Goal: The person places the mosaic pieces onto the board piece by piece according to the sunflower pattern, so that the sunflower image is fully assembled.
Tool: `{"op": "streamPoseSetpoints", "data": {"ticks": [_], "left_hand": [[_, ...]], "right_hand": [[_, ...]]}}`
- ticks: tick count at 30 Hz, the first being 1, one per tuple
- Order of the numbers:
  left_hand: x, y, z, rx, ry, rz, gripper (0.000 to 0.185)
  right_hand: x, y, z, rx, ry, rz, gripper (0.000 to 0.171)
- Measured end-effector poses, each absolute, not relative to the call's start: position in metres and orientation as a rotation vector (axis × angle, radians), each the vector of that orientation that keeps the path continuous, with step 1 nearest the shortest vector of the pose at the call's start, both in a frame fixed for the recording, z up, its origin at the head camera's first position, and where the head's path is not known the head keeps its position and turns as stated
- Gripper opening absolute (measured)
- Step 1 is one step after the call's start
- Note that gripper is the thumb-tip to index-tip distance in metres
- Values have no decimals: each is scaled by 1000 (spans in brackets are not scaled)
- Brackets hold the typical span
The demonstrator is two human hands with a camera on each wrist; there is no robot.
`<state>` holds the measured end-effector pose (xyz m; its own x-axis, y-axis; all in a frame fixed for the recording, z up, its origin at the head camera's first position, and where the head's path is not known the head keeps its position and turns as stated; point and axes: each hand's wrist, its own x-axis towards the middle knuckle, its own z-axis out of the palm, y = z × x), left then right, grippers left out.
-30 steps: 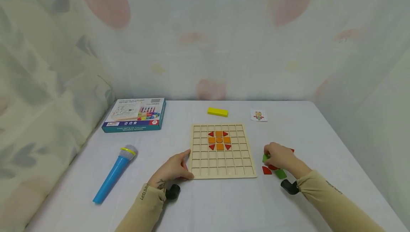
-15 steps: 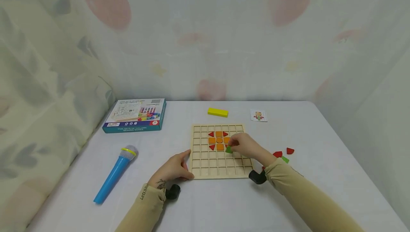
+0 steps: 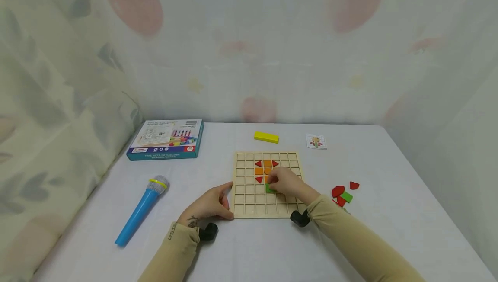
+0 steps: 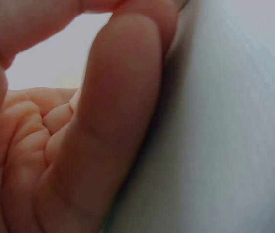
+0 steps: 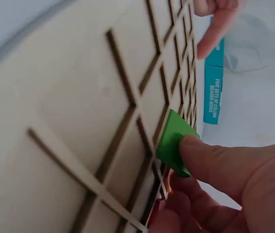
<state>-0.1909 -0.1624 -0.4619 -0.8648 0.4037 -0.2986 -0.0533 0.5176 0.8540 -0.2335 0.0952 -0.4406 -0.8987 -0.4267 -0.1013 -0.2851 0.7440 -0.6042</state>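
Observation:
A pale wooden grid board (image 3: 249, 198) lies in the middle of the table in the head view. Orange tiles (image 3: 259, 171) and red triangles (image 3: 258, 164) sit in its upper cells, some hidden behind my right hand (image 3: 289, 183). Between thumb and fingers that hand pinches a green square tile (image 5: 173, 143), which is tilted against the grid in the right wrist view, just below the orange column. My left hand (image 3: 208, 204) touches the board's left edge with index finger and thumb spread apart; the left wrist view shows mostly fingers and palm close up.
Loose red pieces (image 3: 337, 191) and a green tile (image 3: 346, 197) lie right of the board. Behind it are a yellow block (image 3: 266, 137) and a small pattern card (image 3: 316, 142). On the left are a blue toy microphone (image 3: 140, 213) and a flat box (image 3: 165, 140).
My right hand has gone from the loose pieces leftward onto the board, carrying a green tile to a cell under the orange ones. The left hand has stayed at the board's edge.

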Motion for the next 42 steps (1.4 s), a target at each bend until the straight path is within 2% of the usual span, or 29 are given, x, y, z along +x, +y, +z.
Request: {"op": "streamPoseSetpoints", "data": {"ticks": [6, 12, 20, 26, 30, 36, 39, 42], "left_hand": [[-191, -162, -461, 288, 2307, 1300, 100], [-191, -162, -462, 268, 2312, 1294, 100], [-192, -161, -464, 270, 2299, 1312, 101], [-192, -161, -463, 264, 2294, 1314, 101], [-190, -162, -462, 249, 2291, 1312, 101], [-190, -162, -461, 253, 2287, 1320, 101], [-190, -162, -461, 253, 2285, 1325, 101], [-191, -162, -462, 249, 2287, 1324, 101]], "right_hand": [[-229, 93, -440, -605, 2814, -745, 11], [-222, 107, -419, -537, 2946, -771, 14], [-204, 191, -395, -266, 3042, -759, 21], [-183, 248, -409, 27, 2976, -545, 28], [-174, 267, -423, 84, 2899, -492, 30], [-172, 271, -436, 43, 2901, -552, 20], [-173, 268, -434, 41, 2887, -612, 11], [-177, 263, -426, 32, 2870, -678, 11]]}}
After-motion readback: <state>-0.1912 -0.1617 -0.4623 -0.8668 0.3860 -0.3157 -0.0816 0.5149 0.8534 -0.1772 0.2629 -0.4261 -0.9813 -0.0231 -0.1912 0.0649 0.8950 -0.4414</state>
